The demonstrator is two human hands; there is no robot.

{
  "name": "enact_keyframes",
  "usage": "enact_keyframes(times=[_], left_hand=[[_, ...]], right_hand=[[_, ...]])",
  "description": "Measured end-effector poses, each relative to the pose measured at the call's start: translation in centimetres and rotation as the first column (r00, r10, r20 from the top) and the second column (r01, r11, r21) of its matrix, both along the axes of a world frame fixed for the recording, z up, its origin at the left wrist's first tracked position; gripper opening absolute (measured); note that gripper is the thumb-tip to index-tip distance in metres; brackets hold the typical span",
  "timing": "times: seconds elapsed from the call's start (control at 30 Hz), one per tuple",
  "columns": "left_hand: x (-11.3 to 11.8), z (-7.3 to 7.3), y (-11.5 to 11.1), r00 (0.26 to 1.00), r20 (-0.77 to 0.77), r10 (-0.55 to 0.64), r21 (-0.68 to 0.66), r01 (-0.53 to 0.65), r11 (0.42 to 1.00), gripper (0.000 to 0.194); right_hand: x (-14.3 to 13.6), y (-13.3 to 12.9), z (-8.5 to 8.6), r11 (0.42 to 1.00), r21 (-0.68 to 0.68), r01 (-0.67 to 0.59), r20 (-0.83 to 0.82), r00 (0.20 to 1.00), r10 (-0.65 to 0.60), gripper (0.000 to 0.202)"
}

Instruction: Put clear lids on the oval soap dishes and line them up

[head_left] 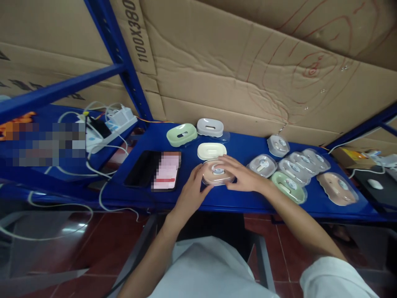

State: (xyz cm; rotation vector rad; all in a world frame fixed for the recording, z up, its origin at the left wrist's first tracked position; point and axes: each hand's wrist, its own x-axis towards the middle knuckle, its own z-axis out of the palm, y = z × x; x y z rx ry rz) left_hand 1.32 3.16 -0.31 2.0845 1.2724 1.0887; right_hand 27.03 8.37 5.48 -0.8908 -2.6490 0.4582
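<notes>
A beige soap dish [214, 178] with a clear lid and a round label sits on the blue table in front of me. My left hand [192, 189] grips its left side, thumb at the near edge. From the right, my right hand [243, 173] curls over the same dish, its fingers on the lid and rim. Just behind it is a cream soap dish [211, 151]. Farther back are a green soap dish [182, 135] and a grey soap dish [210, 127], both without lids on top. A clear lid [223, 137] lies partly hidden by the grey dish.
Several lidded dishes are on the right, including a grey one [262, 166], a green one [288, 187] and a beige one [337, 188]. Left of my hands lies a phone [166, 170] beside a dark flat object [141, 169]. A power strip [111, 128] with cables stands farther left.
</notes>
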Motion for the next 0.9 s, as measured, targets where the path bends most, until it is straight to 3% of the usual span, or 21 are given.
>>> enact_keyframes(times=[0.27, 0.4, 0.47, 0.57, 0.77, 0.9], left_hand=[[0.4, 0.0, 0.9, 0.998, -0.056, -0.019, -0.048, 0.017, 0.999, 0.073], [0.8, 0.2, 1.8, 0.995, -0.089, -0.037, -0.036, 0.034, 0.999, 0.061], [1.1, 0.2, 2.3, 0.995, -0.085, -0.055, -0.012, 0.054, 0.998, 0.065], [1.9, 0.1, 2.9, 0.994, -0.091, -0.064, 0.03, 0.067, 0.997, 0.074], [3.3, 0.9, 4.0, 0.982, -0.186, 0.042, 0.1, -0.023, 0.995, 0.064], [3.4, 1.5, 5.0, 0.939, -0.3, 0.167, 0.181, -0.116, 0.977, 0.058]], right_hand=[[0.5, -1.2, -0.3, 0.979, 0.178, 0.101, 0.206, 0.969, -0.137, 0.07], [1.3, -1.4, -0.1, 0.985, 0.135, 0.107, 0.204, 0.97, -0.134, 0.068], [1.9, -1.1, 0.3, 0.991, 0.102, 0.087, 0.196, 0.975, -0.106, 0.07], [2.3, -0.6, 0.7, 0.981, 0.162, 0.109, 0.269, 0.951, -0.15, 0.07], [2.3, 0.9, 1.4, 0.947, 0.269, 0.178, 0.367, 0.89, -0.271, 0.065], [3.8, 3.3, 2.4, 0.907, 0.293, 0.302, 0.424, 0.809, -0.407, 0.062]])
